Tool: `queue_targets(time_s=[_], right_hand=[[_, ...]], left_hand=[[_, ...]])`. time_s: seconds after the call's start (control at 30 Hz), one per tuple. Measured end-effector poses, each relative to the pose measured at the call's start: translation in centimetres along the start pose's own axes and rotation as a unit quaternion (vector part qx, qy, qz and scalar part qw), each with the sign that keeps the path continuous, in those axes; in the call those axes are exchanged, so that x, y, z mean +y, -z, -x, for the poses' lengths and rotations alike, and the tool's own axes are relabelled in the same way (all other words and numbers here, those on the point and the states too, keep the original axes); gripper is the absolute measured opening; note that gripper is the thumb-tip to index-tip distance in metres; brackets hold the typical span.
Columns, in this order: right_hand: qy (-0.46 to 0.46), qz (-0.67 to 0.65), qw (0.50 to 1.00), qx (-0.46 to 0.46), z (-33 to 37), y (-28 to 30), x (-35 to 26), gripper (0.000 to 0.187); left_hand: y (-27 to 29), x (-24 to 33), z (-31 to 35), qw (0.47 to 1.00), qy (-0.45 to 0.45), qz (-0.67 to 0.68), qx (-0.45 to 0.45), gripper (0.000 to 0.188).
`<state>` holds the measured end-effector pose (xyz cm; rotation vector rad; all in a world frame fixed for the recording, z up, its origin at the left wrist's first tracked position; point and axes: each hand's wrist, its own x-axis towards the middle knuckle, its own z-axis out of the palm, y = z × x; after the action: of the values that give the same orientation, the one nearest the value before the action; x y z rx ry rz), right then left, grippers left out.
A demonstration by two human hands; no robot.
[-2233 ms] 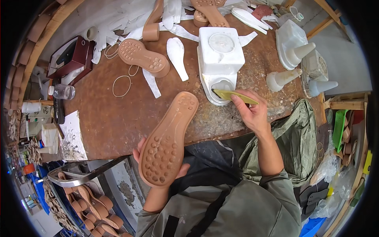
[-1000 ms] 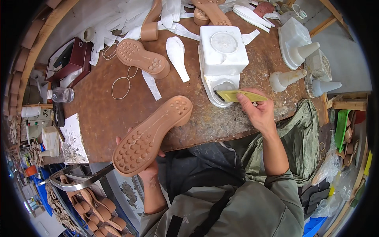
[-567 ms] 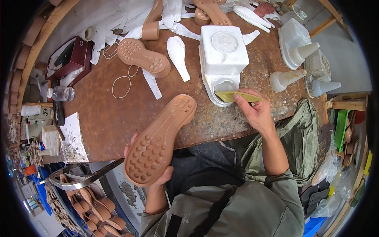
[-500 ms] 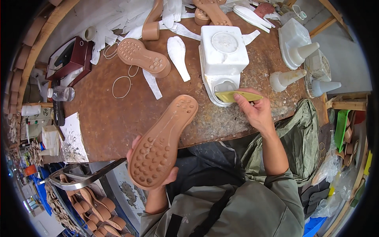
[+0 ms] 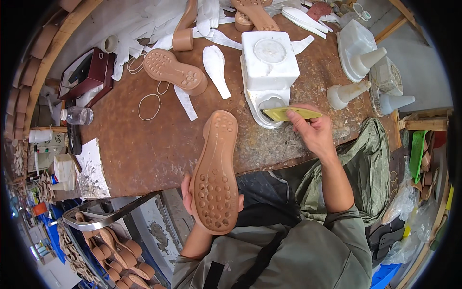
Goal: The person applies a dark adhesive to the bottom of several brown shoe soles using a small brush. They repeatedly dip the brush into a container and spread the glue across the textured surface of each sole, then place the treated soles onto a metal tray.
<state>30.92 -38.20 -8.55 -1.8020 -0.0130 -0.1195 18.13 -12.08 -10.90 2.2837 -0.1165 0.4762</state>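
A brown shoe sole (image 5: 217, 166) is gripped in my left hand (image 5: 187, 197), its dimpled face turned up and its heel end pointing away from me. My fingers wrap round its wide end from beneath. In my right hand (image 5: 315, 132) is a flat yellow-green scraper (image 5: 293, 114), pinched between thumb and fingers. Its far edge reaches over the round opening of a white plastic glue container (image 5: 269, 67) standing on the workbench (image 5: 159, 130). What lies inside that opening is mostly hidden.
Another brown sole (image 5: 173, 70) lies beyond, near a white insole piece (image 5: 215, 70) and rubber bands (image 5: 149, 107). White cone-topped containers (image 5: 358, 53) stand at the right. A clear bottle (image 5: 77, 115) and a dark red box (image 5: 89, 74) sit left. Soles fill a rack (image 5: 115, 250) below.
My left hand has shifted the sole rightward and turned it more upright. The scraper in my right hand stays at the container's opening, barely moved.
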Motion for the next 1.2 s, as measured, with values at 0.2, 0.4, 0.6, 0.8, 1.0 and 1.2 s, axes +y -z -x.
queue_targets(time_s=[0.2,0.4,0.6,0.8,1.0,1.2], right_hand=[[-0.068,-0.075,0.995,-0.011,-0.1,-0.1,0.2,0.015],[-0.145,-0.103,0.984,-0.028,-0.4,1.6,-0.7,0.015],[-0.131,-0.233,0.963,-0.026,3.3,2.3,-6.6,0.02],[0.026,-0.206,0.978,0.014,5.8,-2.9,-12.1,0.015],[0.121,-0.162,0.978,0.045,6.6,-3.7,-13.6,0.013],[0.139,-0.157,0.977,-0.049,9.3,-2.6,-14.8,0.013]], left_hand=[[0.4,-0.1,0.5,0.983,0.021,-0.101,-0.15,0.084],[-0.2,-0.6,0.3,0.99,-0.006,-0.058,-0.13,0.084],[0.9,-0.2,0.6,0.973,0.026,0.168,-0.158,0.084],[3.0,1.5,1.6,0.751,0.138,0.584,-0.276,0.085],[4.7,2.8,2.6,0.598,0.175,0.704,-0.339,0.086],[6.0,3.3,3.3,0.545,0.179,0.739,-0.352,0.086]])
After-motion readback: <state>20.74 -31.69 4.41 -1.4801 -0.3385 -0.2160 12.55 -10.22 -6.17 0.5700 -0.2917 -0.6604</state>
